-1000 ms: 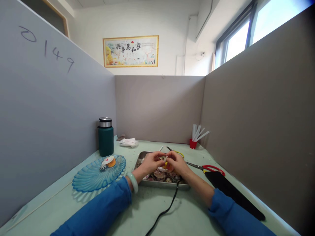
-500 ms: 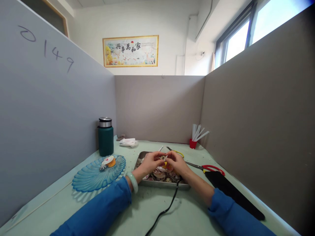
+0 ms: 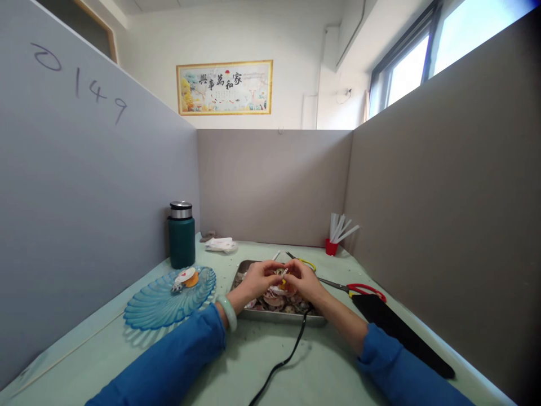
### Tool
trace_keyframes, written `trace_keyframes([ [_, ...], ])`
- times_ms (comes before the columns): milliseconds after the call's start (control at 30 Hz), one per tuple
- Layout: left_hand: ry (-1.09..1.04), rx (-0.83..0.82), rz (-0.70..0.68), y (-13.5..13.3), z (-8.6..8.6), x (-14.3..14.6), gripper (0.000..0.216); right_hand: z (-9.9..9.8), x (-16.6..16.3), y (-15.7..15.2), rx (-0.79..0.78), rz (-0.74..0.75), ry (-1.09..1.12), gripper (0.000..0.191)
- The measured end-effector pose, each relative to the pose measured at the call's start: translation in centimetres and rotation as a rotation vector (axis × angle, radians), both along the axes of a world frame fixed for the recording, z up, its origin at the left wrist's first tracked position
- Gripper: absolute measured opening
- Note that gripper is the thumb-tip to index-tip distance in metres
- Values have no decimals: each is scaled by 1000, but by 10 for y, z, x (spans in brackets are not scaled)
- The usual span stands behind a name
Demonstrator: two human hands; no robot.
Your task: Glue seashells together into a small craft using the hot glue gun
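Note:
My left hand (image 3: 258, 277), with a pale green bangle (image 3: 227, 313) at its wrist, is closed in a pinch. Facing it, my right hand (image 3: 305, 280) pinches too, and the fingertips almost meet. Between them is a small pale piece (image 3: 284, 272), too small to name. Both hands hover over a metal tray (image 3: 281, 319) full of seashells (image 3: 274, 300). Something yellow shows just under the fingertips. A black cord (image 3: 291, 354) runs from the tray's near right edge toward me.
At left, a blue scalloped plate (image 3: 147, 307) holds a few small items, and a green bottle (image 3: 181, 242) stands behind it. Red-handled scissors (image 3: 367, 290) and a black flat object (image 3: 401, 335) lie right. Farther back are a red cup (image 3: 331, 247) of white sticks and a white packet (image 3: 220, 245).
Almost nothing differs. Both hands hold their place above the tray, with only a slight shift at the fingertips.

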State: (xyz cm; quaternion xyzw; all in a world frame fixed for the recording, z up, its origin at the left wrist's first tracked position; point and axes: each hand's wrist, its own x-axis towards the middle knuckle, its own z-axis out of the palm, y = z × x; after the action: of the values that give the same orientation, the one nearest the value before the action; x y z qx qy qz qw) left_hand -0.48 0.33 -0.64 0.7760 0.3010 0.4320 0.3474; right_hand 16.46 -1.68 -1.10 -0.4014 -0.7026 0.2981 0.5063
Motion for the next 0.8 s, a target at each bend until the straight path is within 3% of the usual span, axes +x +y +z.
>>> trace_keyframes([
  [467,-1,5,0,-4,3,1,39,0,-1,1,-84,1,66,11],
  [800,20,28,-1,-2,2,0,37,-1,-1,1,-57,-9,67,10],
])
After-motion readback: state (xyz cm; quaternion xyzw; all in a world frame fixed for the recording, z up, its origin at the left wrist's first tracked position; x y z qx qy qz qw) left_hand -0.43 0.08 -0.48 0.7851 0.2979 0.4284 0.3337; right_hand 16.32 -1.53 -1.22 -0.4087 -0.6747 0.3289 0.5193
